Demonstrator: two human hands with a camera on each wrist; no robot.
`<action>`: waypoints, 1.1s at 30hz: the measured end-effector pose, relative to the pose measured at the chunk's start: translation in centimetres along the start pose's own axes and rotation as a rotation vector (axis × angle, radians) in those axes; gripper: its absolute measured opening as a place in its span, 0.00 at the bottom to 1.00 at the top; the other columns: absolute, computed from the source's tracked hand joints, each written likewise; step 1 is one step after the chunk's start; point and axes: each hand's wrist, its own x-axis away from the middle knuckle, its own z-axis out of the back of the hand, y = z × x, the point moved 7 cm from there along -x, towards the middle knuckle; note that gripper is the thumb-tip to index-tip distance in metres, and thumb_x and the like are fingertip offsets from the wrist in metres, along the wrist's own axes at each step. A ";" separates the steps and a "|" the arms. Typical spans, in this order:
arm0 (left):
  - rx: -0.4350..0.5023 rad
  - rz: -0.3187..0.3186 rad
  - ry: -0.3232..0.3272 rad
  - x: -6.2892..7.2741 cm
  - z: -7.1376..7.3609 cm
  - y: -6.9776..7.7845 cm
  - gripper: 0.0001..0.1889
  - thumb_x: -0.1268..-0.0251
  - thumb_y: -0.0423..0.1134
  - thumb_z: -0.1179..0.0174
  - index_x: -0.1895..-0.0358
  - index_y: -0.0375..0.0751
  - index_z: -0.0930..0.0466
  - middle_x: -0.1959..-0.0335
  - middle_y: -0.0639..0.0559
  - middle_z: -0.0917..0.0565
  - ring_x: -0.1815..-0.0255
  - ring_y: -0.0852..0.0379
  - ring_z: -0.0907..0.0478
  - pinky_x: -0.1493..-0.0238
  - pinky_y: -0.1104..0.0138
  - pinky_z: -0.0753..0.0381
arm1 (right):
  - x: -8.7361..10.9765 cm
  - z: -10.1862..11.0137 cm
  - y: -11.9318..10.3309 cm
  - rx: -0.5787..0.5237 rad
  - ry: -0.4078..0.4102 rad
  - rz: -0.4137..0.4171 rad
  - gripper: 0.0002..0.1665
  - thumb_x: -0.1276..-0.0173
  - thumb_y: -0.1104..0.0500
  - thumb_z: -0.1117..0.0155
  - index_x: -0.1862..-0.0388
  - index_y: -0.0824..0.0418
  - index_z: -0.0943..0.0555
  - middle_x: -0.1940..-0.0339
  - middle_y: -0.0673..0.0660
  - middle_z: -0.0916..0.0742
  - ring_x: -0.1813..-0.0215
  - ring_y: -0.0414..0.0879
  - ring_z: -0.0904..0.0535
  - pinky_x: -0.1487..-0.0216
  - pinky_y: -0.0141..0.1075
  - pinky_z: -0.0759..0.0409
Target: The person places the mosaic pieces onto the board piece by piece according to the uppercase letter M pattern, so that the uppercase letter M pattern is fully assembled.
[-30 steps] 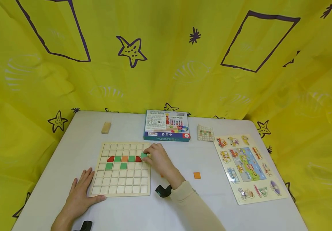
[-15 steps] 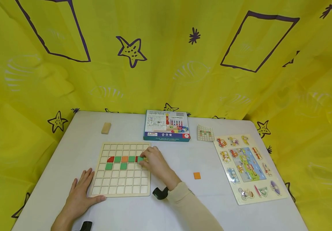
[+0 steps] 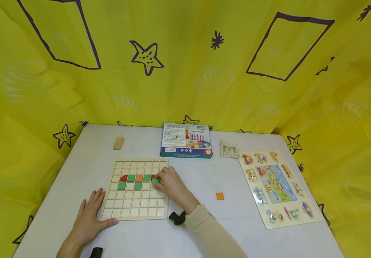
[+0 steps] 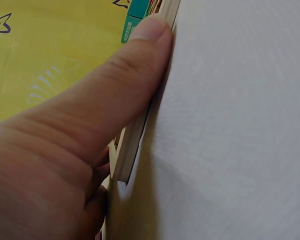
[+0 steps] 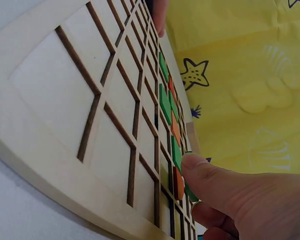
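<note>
My right hand [image 3: 172, 184] pinches a green square tile [image 3: 154, 181] between thumb and fingers, low over the right part of a wooden grid board [image 3: 135, 212]. Beside that tile, a red tile [image 3: 153, 176] is partly covered by it and the fingers. Other tiles lie in the board's cells: a red rounded one [image 3: 123, 177], an orange one [image 3: 139, 177] and several green squares [image 3: 131, 177]. At the board's near left corner rests my left hand [image 3: 88, 218], its fingers along the left side. In the left wrist view, its thumb [image 4: 135, 65] lies against the board's edge.
Right of the board lies a loose orange tile [image 3: 220, 196]. A picture puzzle board [image 3: 253, 186] is farther right, near a pattern card [image 3: 229, 148]. At the back stand a printed box [image 3: 186, 140] and a small wooden block [image 3: 118, 143]. A yellow curtain [image 3: 185, 71] surrounds the table.
My right hand has carried the green tile left and slightly toward me, from the board's right edge to just below the right red tile. The left hand has stayed still.
</note>
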 end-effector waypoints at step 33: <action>0.001 0.007 -0.008 0.0 0.0 0.0 0.59 0.59 0.58 0.24 0.29 0.22 0.44 0.27 0.29 0.44 0.24 0.35 0.58 0.29 0.46 0.74 | 0.2 -1.1 -0.2 0.033 0.024 0.048 0.14 0.41 0.51 0.25 0.62 0.58 0.13 0.65 0.47 0.18 0.59 0.43 0.28 0.55 0.30 0.29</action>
